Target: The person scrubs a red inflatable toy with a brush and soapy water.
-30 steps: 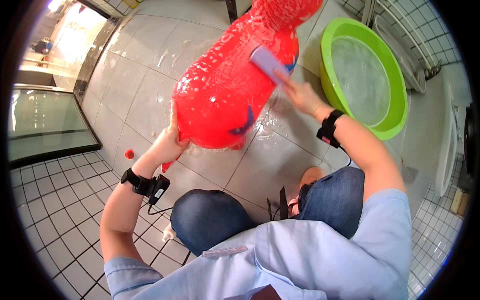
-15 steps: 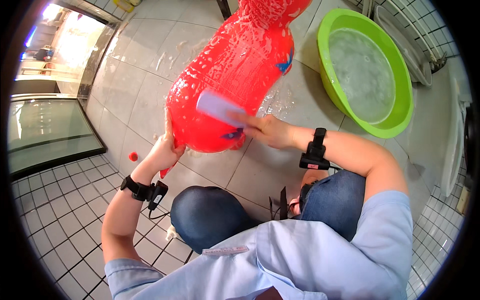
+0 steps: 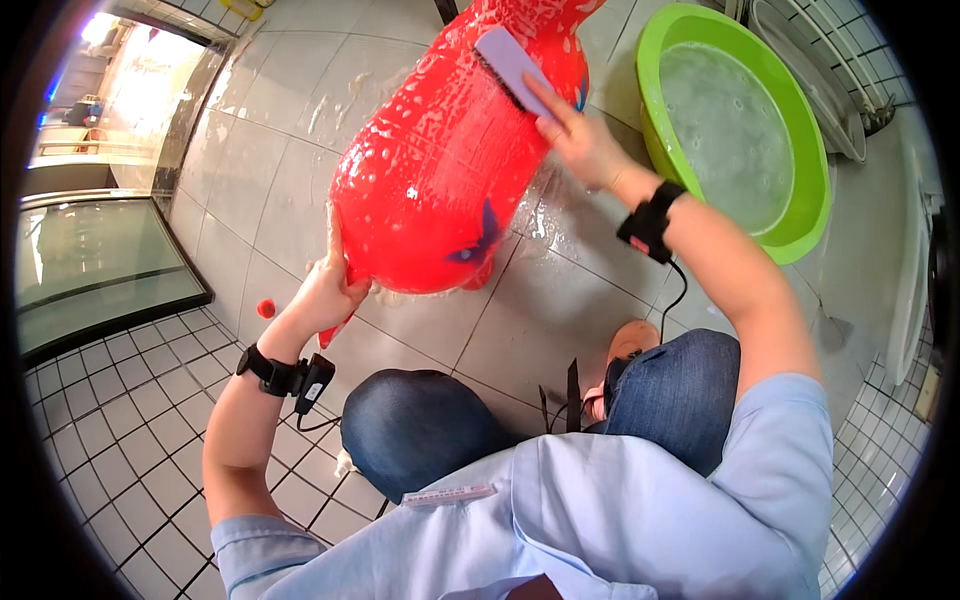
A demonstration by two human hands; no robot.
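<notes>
A big red inflatable animal toy (image 3: 430, 180), wet and streaked with suds, fills the upper middle of the view, a blue star-like mark on its near end. My left hand (image 3: 332, 292) grips its near left side, where a pointed red part pokes out below my fingers. In my right hand (image 3: 588, 150) is a lavender scrub brush (image 3: 510, 65), its dark bristles down against the toy's upper right part. My fingers close round the brush's near end. The toy's far end runs out of view at the top.
A lime-green basin (image 3: 650, 100) of cloudy, foamy water stands at the right, close to my right forearm. A small red piece (image 3: 266, 308) lies on the grey tiled floor (image 3: 540, 320). Glass panel (image 3: 110, 270) at the left; white basins (image 3: 810, 80) lean far right.
My right hand has swept the brush from the toy's near end away from me, to its far upper part. My left hand keeps its hold, and the toy has shifted only slightly.
</notes>
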